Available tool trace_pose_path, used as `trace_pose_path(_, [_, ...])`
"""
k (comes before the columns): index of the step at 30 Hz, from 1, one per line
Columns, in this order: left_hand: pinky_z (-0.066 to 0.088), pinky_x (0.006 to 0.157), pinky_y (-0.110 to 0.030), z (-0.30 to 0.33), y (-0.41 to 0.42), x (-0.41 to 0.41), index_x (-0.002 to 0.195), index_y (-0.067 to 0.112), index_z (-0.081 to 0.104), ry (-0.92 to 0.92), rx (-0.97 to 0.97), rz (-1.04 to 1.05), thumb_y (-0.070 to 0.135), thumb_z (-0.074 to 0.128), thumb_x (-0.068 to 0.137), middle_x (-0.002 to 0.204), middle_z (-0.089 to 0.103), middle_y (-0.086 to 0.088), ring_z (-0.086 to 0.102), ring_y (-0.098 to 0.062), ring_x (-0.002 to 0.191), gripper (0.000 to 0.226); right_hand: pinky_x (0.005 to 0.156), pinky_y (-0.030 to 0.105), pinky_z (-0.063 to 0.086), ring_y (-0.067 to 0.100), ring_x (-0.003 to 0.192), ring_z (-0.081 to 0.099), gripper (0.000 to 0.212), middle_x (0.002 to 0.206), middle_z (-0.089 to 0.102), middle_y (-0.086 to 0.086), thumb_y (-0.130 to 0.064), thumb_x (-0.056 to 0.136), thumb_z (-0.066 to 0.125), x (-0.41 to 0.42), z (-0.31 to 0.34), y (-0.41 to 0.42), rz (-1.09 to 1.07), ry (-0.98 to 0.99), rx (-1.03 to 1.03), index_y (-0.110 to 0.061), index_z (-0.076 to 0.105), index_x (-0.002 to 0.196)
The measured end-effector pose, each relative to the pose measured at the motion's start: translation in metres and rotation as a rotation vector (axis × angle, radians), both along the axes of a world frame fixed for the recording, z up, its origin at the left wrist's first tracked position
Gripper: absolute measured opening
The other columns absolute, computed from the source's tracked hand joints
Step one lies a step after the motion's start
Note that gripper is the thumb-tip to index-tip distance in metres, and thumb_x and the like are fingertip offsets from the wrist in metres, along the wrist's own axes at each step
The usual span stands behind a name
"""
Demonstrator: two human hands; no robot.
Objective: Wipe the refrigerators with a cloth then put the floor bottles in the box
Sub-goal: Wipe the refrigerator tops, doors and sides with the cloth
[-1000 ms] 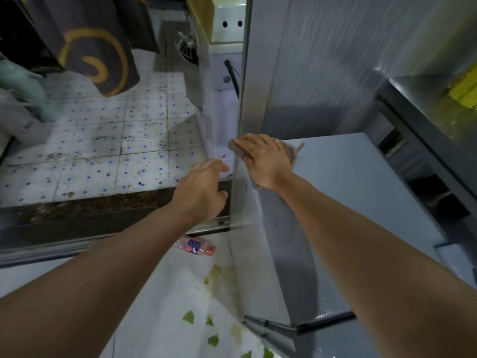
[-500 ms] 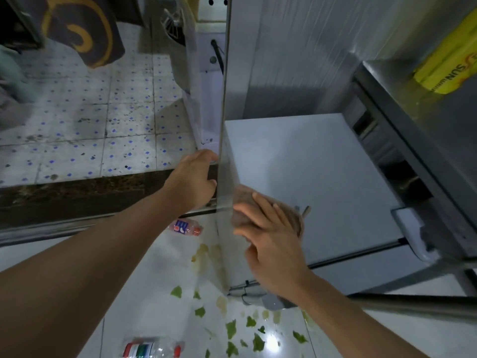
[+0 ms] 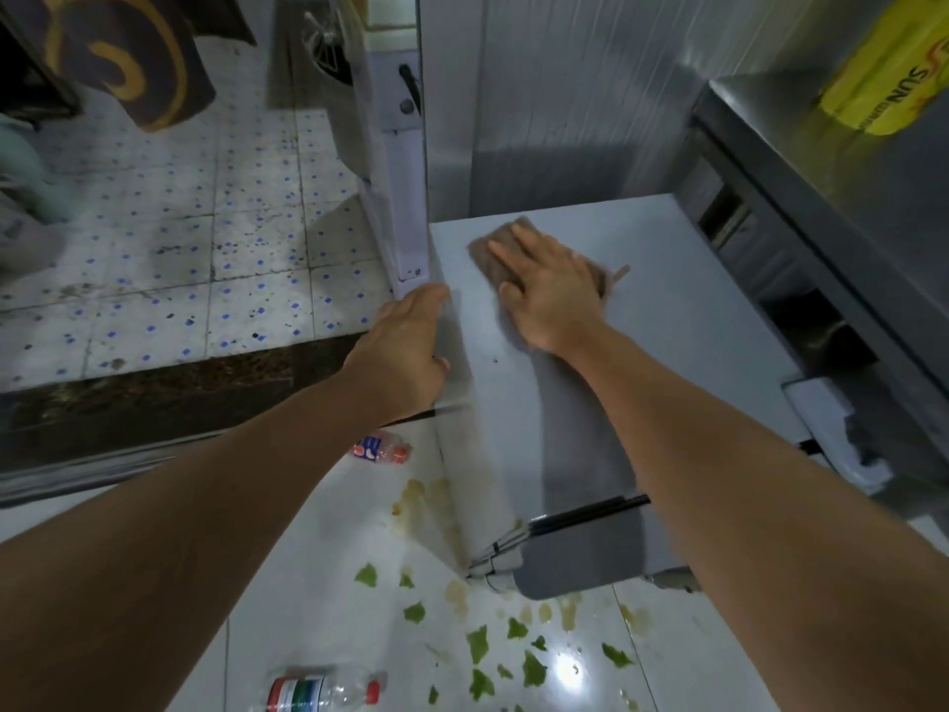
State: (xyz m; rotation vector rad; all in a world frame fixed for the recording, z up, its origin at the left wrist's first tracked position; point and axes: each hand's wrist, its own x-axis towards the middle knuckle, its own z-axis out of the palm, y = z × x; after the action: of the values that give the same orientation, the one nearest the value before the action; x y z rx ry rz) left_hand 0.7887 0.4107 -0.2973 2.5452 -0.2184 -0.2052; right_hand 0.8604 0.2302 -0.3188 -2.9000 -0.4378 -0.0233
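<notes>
Head view: R hand (image 3: 552, 295) lies flat w/ fingers straight, pressing a brown cloth (image 3: 495, 247) on the white fridge top (image 3: 683, 321); hand hides most of the cloth, only far edge and a corner at right show. L hand (image 3: 405, 352) rests on fridge's left edge, fingers relaxed, holding nothing; fingertips blurred. Two bottles lie on floor (image 3: 318, 573): one w/ red-blue label (image 3: 382, 448) just beside fridge's side, partly behind L forearm; one w/ striped label (image 3: 323, 692) near bottom edge, partly cut off. Green scraps (image 3: 480, 642) and yellowish stains near fridge base. Yellow pack (image 3: 888, 74) on steel shelf (image 3: 801, 161) upper right, cut off. Box not seen.
</notes>
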Motion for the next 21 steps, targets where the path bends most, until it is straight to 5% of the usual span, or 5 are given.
trace_pose_path(7, [0.025, 0.109, -0.036, -0.001, -0.019, -0.022, 0.147, 0.013, 0.019, 0.032, -0.021, -0.037, 0.008, 0.057, 0.085, 0.149, 0.030, -0.009, 0.027, -0.027, 0.135, 0.073, 0.117, 0.045, 0.007, 0.023, 0.147, 0.008, 0.058, 0.160, 0.010, -0.006, -0.035, 0.093, 0.025, -0.090, 0.004, -0.013, 0.000, 0.099, -0.015, -0.030, 0.019, 0.150])
trace_pose_path(10, [0.025, 0.113, -0.039, 0.000, -0.030, -0.030, 0.145, 0.011, 0.023, 0.042, -0.030, 0.002, 0.007, 0.056, 0.085, 0.145, 0.034, -0.012, 0.029, -0.028, 0.135, 0.069, 0.119, 0.045, 0.006, 0.021, 0.148, 0.006, 0.066, 0.159, 0.014, -0.008, -0.039, 0.085, 0.014, -0.157, 0.012, -0.015, 0.063, 0.111, 0.026, -0.029, 0.025, 0.149])
trace_pose_path(14, [0.027, 0.110, -0.045, 0.000, -0.048, -0.046, 0.143, 0.013, 0.029, 0.027, 0.032, -0.051, 0.009, 0.059, 0.083, 0.143, 0.038, -0.011, 0.030, -0.029, 0.132, 0.067, 0.119, 0.038, 0.005, 0.019, 0.147, 0.013, 0.061, 0.156, 0.025, -0.006, -0.031, 0.086, 0.022, -0.198, 0.012, -0.035, 0.112, 0.097, 0.056, -0.026, 0.036, 0.145])
trace_pose_path(21, [0.013, 0.114, -0.050, -0.008, -0.068, -0.061, 0.142, 0.021, 0.032, -0.011, 0.245, 0.008, 0.020, 0.054, 0.086, 0.157, 0.014, 0.004, 0.012, -0.020, 0.142, 0.061, 0.116, 0.051, 0.018, 0.028, 0.143, 0.024, 0.061, 0.156, 0.025, 0.004, -0.031, 0.087, 0.028, -0.176, 0.012, -0.150, -0.235, 0.022, -0.092, -0.021, 0.032, 0.147])
